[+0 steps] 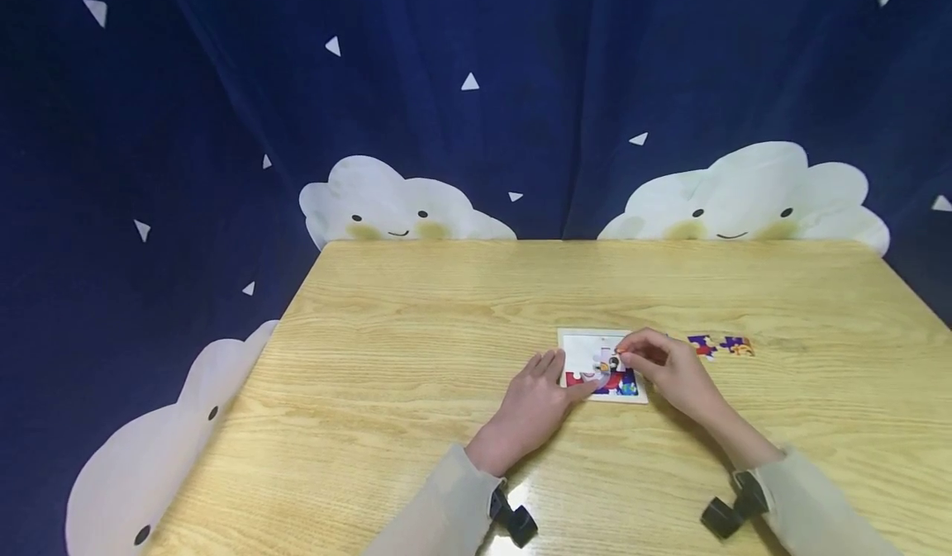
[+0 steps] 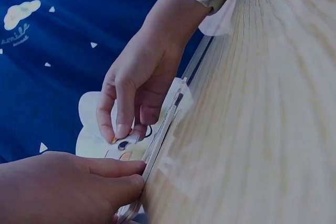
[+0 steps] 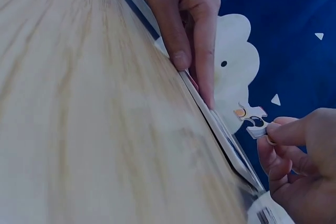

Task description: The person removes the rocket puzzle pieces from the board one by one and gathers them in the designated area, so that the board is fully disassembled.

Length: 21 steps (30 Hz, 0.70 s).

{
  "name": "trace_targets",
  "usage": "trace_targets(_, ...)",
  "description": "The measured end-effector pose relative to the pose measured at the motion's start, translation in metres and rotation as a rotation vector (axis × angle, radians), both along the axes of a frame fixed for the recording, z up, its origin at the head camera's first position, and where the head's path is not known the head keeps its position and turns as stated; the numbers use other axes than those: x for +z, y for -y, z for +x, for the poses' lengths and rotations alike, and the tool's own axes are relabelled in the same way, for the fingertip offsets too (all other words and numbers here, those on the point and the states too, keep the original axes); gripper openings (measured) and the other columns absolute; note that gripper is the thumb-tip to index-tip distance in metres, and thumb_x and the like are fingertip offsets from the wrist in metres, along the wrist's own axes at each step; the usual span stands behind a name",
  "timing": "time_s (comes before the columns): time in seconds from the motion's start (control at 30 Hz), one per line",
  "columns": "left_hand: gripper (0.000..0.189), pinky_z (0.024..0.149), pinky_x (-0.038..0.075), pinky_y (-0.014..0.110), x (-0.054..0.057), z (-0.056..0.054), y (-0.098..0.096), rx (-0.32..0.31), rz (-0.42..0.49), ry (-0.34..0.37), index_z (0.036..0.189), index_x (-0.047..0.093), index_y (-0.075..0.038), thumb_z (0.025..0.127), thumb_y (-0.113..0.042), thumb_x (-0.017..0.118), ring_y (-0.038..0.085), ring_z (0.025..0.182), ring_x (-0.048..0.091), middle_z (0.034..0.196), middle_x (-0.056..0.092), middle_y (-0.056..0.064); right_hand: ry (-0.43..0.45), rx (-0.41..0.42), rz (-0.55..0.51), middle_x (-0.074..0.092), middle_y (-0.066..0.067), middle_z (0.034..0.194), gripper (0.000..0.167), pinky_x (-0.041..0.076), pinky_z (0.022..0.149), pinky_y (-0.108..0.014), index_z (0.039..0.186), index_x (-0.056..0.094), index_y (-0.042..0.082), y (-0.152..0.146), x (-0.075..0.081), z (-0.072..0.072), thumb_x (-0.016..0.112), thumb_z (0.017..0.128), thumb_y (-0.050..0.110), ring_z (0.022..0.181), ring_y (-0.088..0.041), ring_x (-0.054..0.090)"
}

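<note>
A small jigsaw board (image 1: 583, 351) with a pale rim lies on the wooden table. Colourful pieces (image 1: 628, 384) fill its near side, and the far part shows bare white. My right hand (image 1: 673, 372) pinches a jigsaw piece (image 3: 255, 120) between thumb and fingers, over the board's middle. White with a dark round patch and a bit of orange, that piece tilts in the right wrist view. My left hand (image 1: 530, 397) rests at the board's left edge, its thumb stretched across the near pieces and its other fingers along the rim.
Loose jigsaw pieces (image 1: 702, 344), purple, red and orange, lie on the table (image 1: 416, 316) just right of the board, past my right hand. A dark blue curtain (image 1: 446, 126) with white clouds and triangles hangs behind the table and at its left side.
</note>
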<state>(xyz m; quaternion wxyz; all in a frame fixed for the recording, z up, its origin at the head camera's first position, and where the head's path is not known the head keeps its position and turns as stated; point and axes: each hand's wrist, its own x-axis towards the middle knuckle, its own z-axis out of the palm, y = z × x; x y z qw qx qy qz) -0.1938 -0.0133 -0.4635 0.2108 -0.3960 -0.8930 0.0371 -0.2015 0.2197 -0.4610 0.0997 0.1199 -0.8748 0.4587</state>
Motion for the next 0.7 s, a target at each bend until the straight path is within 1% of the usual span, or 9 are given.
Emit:
trace_targets(0.2,0.038,0.103,0.053,0.038,-0.002,0.001,0.002,0.0,0.015,0.013,0.134,0.056,-0.045,0.102,-0.025,0.047,0.03,0.117,0.066,0.126,0.066,0.021,0.0,-0.049,-0.001,0.069,-0.005,0.089,0.006,0.047,0.051,-0.019,0.096,0.069,0.01,-0.012,-0.005,0.005,0.069,0.09,0.008,0.065,-0.001,0.054)
trace_targets(0.27,0.038,0.103,0.053,0.039,-0.003,0.002,0.002,-0.006,0.029,0.017,0.134,0.056,-0.044,0.102,-0.026,0.047,0.031,0.116,0.066,0.125,0.066,0.021,0.013,-0.07,0.005,0.07,-0.005,0.089,0.007,0.048,0.05,-0.02,0.096,0.069,0.009,-0.016,-0.006,0.007,0.069,0.09,0.008,0.065,-0.001,0.056)
trace_targets(0.3,0.037,0.102,0.054,0.039,-0.003,0.002,0.002,-0.01,0.037,0.019,0.134,0.057,-0.044,0.102,-0.026,0.047,0.031,0.116,0.066,0.125,0.067,0.021,0.031,-0.084,0.003,0.07,-0.005,0.087,0.007,0.048,0.048,-0.022,0.097,0.069,0.009,-0.018,-0.006,0.009,0.069,0.09,0.008,0.064,-0.002,0.056)
trace_targets(0.5,0.036,0.101,0.054,0.039,-0.003,0.002,0.001,-0.018,0.067,0.009,0.131,0.06,-0.043,0.102,-0.026,0.048,0.03,0.115,0.067,0.123,0.068,0.021,0.12,-0.129,-0.029,0.067,0.001,0.078,0.014,0.049,0.045,-0.024,0.103,0.068,0.007,-0.033,-0.001,0.015,0.068,0.091,0.015,0.061,-0.005,0.056)
trace_targets(0.63,0.037,0.101,0.054,0.039,-0.002,0.001,0.0,-0.019,0.062,0.012,0.132,0.059,-0.043,0.102,-0.025,0.048,0.03,0.115,0.067,0.123,0.068,0.021,0.131,-0.152,-0.03,0.065,0.005,0.079,0.016,0.047,0.044,-0.023,0.105,0.067,0.005,-0.045,0.0,0.016,0.067,0.092,0.014,0.059,-0.007,0.054)
trace_targets(0.7,0.037,0.102,0.054,0.039,-0.002,0.0,-0.001,-0.02,0.06,0.017,0.133,0.058,-0.043,0.102,-0.026,0.047,0.03,0.115,0.067,0.124,0.067,0.021,0.118,-0.172,-0.016,0.065,0.008,0.08,0.015,0.046,0.044,-0.023,0.105,0.067,0.005,-0.05,-0.001,0.016,0.067,0.092,0.014,0.06,-0.006,0.053)
